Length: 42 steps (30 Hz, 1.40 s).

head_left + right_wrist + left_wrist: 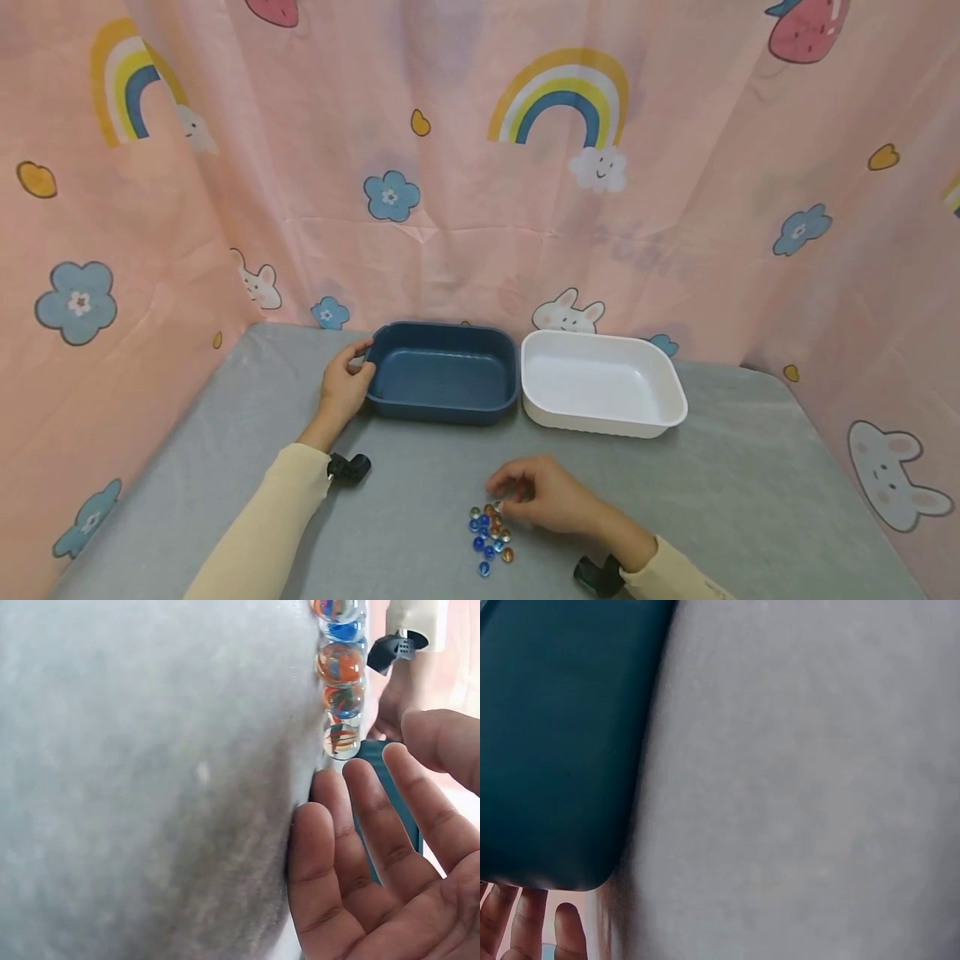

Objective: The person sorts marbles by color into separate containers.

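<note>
My left hand [347, 385] is at the left end of a dark blue rectangular tray [442, 412], its thumb and fingers gripping the rim. In the left wrist view the tray's wall [562, 750] fills the upper left, and fingers [529, 922] show at its end; the thumb is hidden there. A cluster of glass marbles [489, 552], blue, orange and clear, lies on the grey cloth. Beside its far right edge hovers my right hand [551, 497], fingers loosely bent. The right wrist view shows the thumb apart from the fingers, nothing between them, near a clear orange-streaked marble [343, 740].
A white rectangular tray [600, 423] stands directly right of the blue one. Grey cloth [750, 500] covers the table. Behind and at both sides hangs a pink patterned curtain [465, 267]. Each wrist wears a black camera [349, 468].
</note>
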Each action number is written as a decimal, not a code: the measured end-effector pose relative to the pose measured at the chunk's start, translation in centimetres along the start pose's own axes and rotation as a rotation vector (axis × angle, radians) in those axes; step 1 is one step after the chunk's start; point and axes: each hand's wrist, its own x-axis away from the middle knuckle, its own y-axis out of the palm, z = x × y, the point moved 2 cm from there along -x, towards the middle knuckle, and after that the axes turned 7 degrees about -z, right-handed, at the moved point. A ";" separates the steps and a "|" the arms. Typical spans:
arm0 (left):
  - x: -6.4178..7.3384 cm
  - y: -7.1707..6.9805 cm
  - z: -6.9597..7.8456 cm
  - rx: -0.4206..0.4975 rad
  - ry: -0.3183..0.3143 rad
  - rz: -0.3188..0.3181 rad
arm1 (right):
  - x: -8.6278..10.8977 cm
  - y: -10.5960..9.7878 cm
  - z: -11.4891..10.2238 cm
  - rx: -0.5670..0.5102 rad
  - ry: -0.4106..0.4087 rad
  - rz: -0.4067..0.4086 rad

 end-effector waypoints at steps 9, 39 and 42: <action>0.1 0.0 0.1 -0.001 0.008 0.001 | 0.1 0.3 0.1 0.022 -0.023 -0.008; 0.0 0.0 0.1 -0.013 0.002 0.014 | -0.3 0.6 0.1 0.137 0.006 0.011; 0.0 0.1 0.0 -0.010 0.001 0.011 | -0.3 0.6 0.1 0.146 0.009 0.014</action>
